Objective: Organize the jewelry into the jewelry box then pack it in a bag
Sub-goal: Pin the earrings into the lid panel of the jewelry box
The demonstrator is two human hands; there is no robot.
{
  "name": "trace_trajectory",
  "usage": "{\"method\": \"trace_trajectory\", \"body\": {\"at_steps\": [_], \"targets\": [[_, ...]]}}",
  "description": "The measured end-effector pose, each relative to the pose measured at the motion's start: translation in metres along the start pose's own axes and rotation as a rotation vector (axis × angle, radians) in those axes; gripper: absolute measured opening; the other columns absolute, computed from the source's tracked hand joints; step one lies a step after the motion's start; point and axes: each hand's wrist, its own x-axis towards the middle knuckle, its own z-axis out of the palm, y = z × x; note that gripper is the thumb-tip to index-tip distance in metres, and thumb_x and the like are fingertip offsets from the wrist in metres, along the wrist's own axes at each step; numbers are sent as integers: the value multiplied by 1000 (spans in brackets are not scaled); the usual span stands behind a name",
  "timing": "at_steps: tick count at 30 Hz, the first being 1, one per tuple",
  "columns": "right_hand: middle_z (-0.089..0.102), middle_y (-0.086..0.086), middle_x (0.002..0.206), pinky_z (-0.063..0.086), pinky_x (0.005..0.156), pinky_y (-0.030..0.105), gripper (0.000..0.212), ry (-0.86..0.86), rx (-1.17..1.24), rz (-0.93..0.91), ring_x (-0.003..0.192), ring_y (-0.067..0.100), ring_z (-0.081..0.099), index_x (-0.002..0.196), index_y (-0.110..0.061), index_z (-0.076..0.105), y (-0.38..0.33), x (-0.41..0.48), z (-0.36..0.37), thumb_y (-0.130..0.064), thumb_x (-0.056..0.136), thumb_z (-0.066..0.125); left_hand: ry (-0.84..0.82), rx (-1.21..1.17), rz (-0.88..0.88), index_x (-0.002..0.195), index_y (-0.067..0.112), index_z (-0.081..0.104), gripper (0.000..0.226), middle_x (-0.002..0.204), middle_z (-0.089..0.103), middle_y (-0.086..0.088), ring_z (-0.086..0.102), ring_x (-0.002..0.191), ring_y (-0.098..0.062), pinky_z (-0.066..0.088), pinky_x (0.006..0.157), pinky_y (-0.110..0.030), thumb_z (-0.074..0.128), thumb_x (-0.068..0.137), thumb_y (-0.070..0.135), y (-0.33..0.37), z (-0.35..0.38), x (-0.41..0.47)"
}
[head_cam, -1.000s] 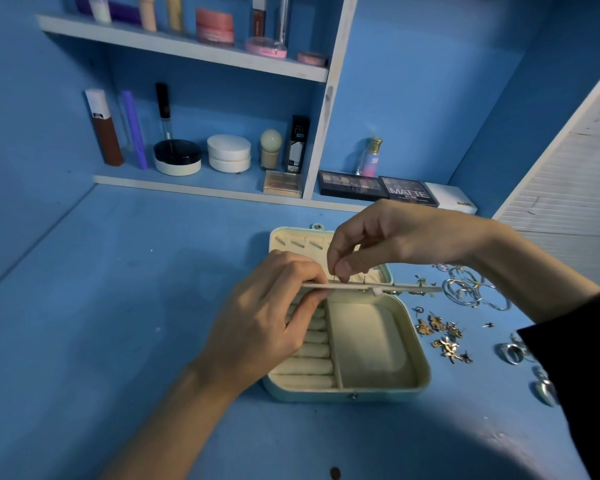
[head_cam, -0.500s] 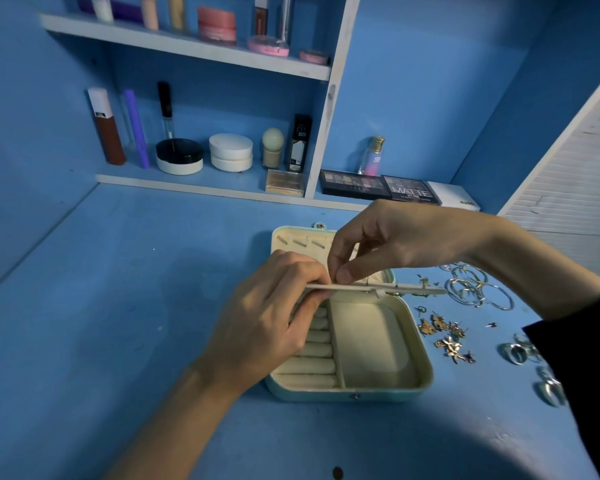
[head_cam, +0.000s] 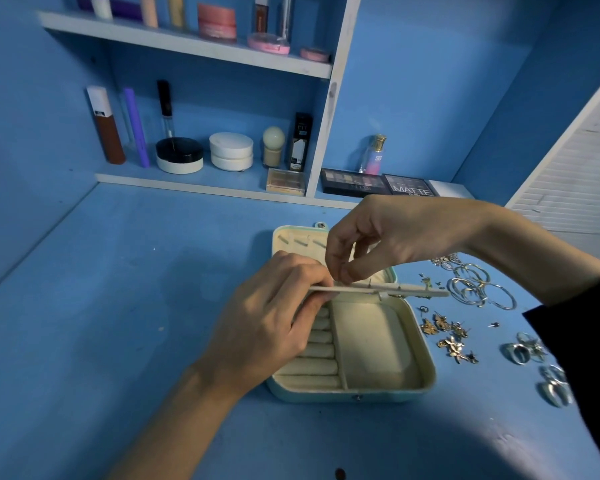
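Shows a jewelry box open on the bench, the left hand pinching a thin panel level above it and the right hand pinching a small piece, hidden by the fingertips, at its top edge. Risks tilting the panel under pressure and dropping the piece among the loose earrings alongside.

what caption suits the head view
Left hand holds a thin panel over the open jewelry box; right hand pinches above it.

You were working at a home vanity nook: a blue-painted desk, with white-edged blue shelves at eleven o'clock carrying a brown foundation bottle, round white compacts and a pink jar. Black eyeshadow palettes lay at twelve o'clock, loose silver hoop earrings at three o'clock.
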Motion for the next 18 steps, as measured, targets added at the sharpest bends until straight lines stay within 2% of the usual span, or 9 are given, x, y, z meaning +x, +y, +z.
{"method": "trace_trajectory", "body": {"at_steps": [5, 9, 18], "targets": [[67, -10, 72, 42, 63, 10, 12, 17, -45, 13, 62, -3, 55, 77, -20, 69, -1, 1, 1, -9, 81, 65, 5, 6, 1, 95, 13, 49, 2, 90, 51, 2, 52, 80, -14, 42, 79, -18, 50, 96, 12, 0, 0, -1], [66, -10, 72, 42, 64, 9, 13, 4, -72, 26, 63, -4, 54, 75, -22, 69, -5, 1, 1, -11, 81, 65, 11, 20, 14, 94, 11, 49, 3, 85, 57, -4, 52, 78, -15, 44, 77, -20, 50, 96, 10, 1, 0, -1], [62, -6, 68, 47, 73, 27, 12, -35, -130, 71, 63, 2, 51, 71, -18, 67, -13, 2, 1, -14, 81, 62, 6, 9, 19, 95, 12, 49, 3, 90, 50, 1, 52, 79, -16, 45, 74, -22, 50, 96, 9, 0, -1, -2]]}}
